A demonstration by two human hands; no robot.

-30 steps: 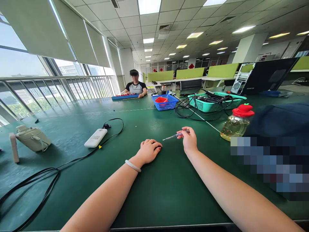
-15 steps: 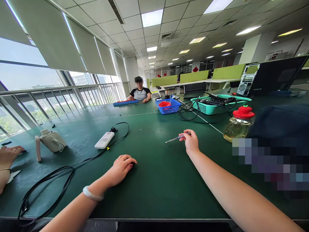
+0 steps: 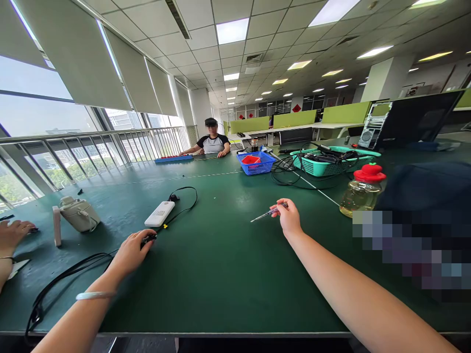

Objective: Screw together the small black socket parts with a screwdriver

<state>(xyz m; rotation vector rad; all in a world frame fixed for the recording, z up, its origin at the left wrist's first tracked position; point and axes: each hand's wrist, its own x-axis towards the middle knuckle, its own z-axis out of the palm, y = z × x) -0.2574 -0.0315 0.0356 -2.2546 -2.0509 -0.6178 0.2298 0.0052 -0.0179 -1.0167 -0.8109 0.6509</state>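
My right hand (image 3: 289, 218) grips a screwdriver (image 3: 265, 214) with a clear handle, just above the green tabletop (image 3: 213, 274). Its thin metal shaft points left and slightly down. Over on the left, my left hand (image 3: 130, 251) has its fingers curled round a small black object (image 3: 148, 239), mostly covered, so I cannot tell its kind. This hand lies across a black cable (image 3: 90, 257), close to a white power strip (image 3: 160, 214).
A beige bottle (image 3: 79, 214) stands left, near another person's hand (image 3: 14, 233). Toward the back are a blue basket (image 3: 256, 167) and a green basket (image 3: 324, 167) with cables. A red-lidded jar (image 3: 360, 196) stands right. Someone sits opposite by a blue tray (image 3: 173, 159).
My left hand has moved left with the small black object, toward the power strip and cable. The right hand barely shifts. Across the table, the blue tray has slid left with the person's arm.
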